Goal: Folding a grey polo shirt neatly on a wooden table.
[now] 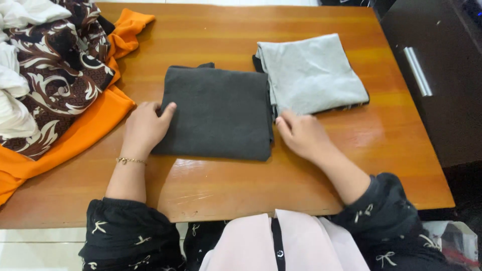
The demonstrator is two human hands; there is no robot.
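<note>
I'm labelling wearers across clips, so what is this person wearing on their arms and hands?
Both hands are bare. The left hand has a thin gold chain bracelet at the wrist. The right hand wears nothing. Both arms have black sleeves pushed up the forearm, printed with small white bow shapes.

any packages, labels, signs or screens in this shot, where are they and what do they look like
No labels, signs or screens show.
Possible package: a crinkled clear plastic bag with something red inside, on the floor at the bottom right, beside the wooden table; too cut off to tell more.
The folded dark grey cloth under the left hand and right hand shows no tag.
</note>
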